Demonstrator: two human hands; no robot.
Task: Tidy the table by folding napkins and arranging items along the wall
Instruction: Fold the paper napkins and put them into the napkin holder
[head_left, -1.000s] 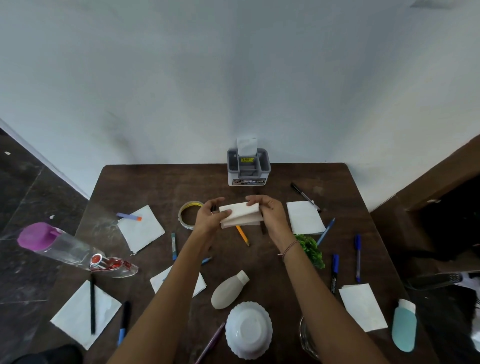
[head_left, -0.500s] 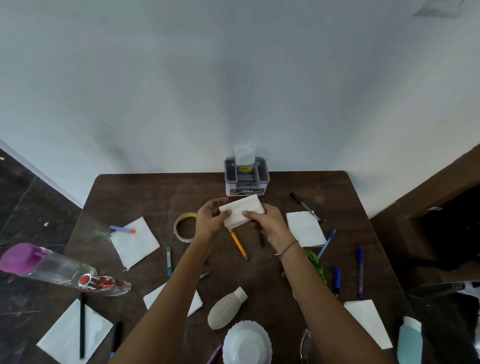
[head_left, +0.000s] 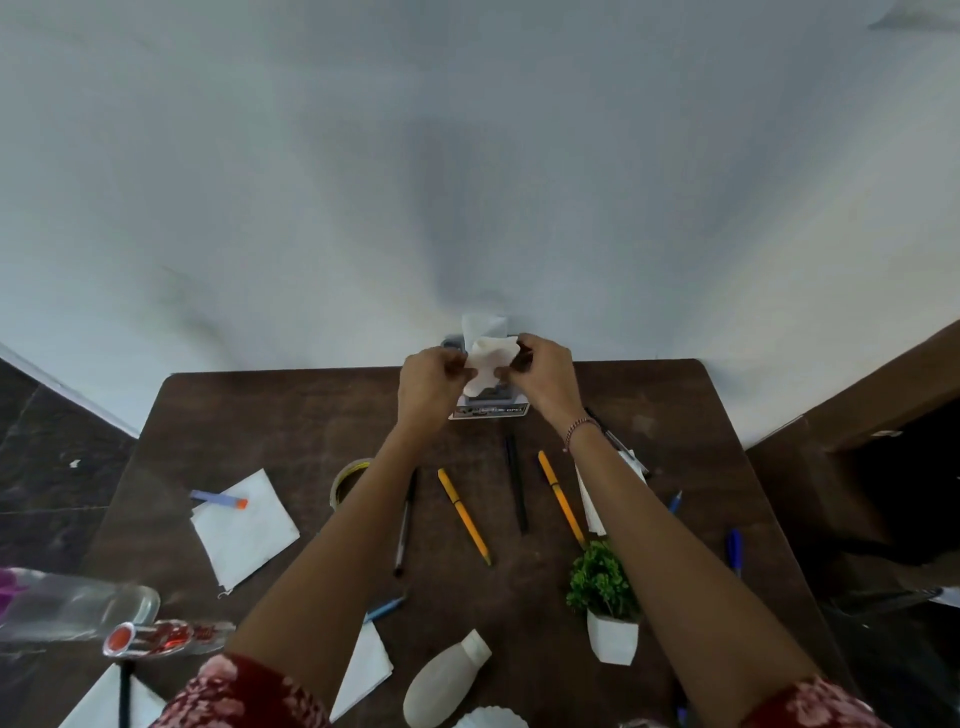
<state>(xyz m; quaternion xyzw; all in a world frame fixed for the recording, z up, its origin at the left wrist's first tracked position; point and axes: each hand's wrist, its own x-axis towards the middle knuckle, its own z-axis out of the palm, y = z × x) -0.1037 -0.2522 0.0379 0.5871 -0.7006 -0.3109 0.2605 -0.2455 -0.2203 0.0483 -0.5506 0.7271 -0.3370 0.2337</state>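
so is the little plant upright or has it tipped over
Upright. The small plant stands on the base of its white pot on the table, with the green leaves on top.

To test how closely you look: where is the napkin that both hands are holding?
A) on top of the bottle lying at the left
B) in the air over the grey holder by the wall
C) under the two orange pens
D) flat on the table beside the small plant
B: the left hand and right hand pinch the napkin just above the grey holder.
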